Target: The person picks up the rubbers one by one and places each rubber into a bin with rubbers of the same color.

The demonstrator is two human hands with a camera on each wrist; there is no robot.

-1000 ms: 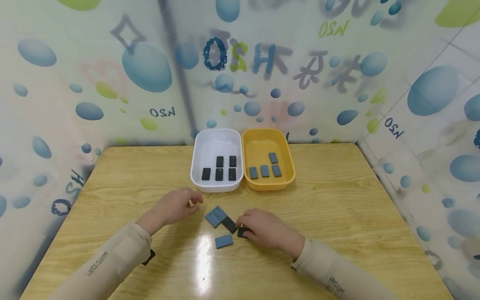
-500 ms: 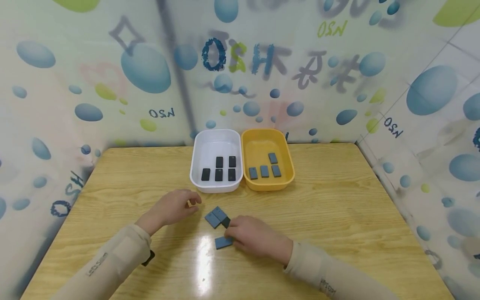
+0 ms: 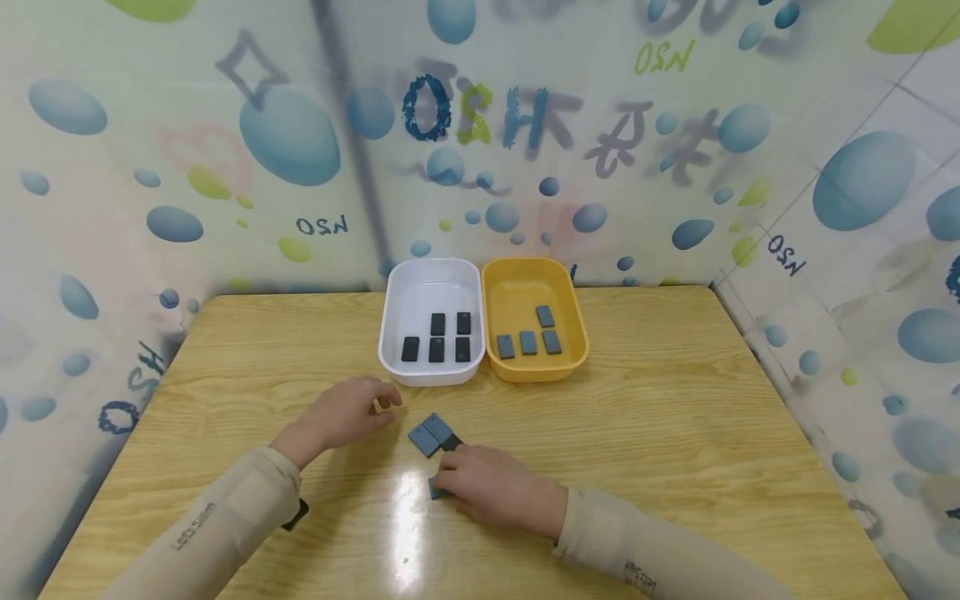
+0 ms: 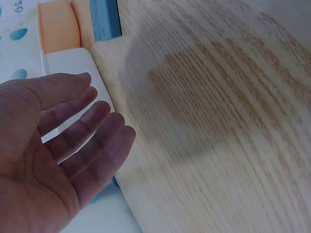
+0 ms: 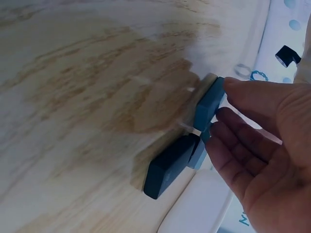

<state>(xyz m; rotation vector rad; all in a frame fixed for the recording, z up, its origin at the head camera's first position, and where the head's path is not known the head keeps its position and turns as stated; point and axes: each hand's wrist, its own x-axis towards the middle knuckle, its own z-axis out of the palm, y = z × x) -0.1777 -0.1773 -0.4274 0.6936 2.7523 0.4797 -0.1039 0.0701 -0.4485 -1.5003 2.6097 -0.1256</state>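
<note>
In the head view my right hand [image 3: 498,492] reaches over a blue rectangular tile [image 3: 435,487], its left end showing past the fingers. The right wrist view has the thumb and fingertips at opposite sides of this blue tile [image 5: 209,104], pinching it close to the table. A black tile [image 5: 170,165] lies just beside the fingers. Two blue tiles [image 3: 430,433] lie side by side, with a black tile [image 3: 452,442] against them, partly hidden by the hand. My left hand [image 3: 341,419] hovers left of them, fingers loosely bent and holding nothing; its palm [image 4: 34,174] shows in the left wrist view.
A white tray [image 3: 431,379] with several black tiles stands behind the hands. Touching its right side, a yellow tray [image 3: 536,374] holds several blue tiles. The wooden table [image 3: 675,400] meets a patterned wall covering at the back.
My right hand has moved left and slightly nearer, from a black tile to the lone blue tile, which it now covers in part. My left hand has barely moved.
</note>
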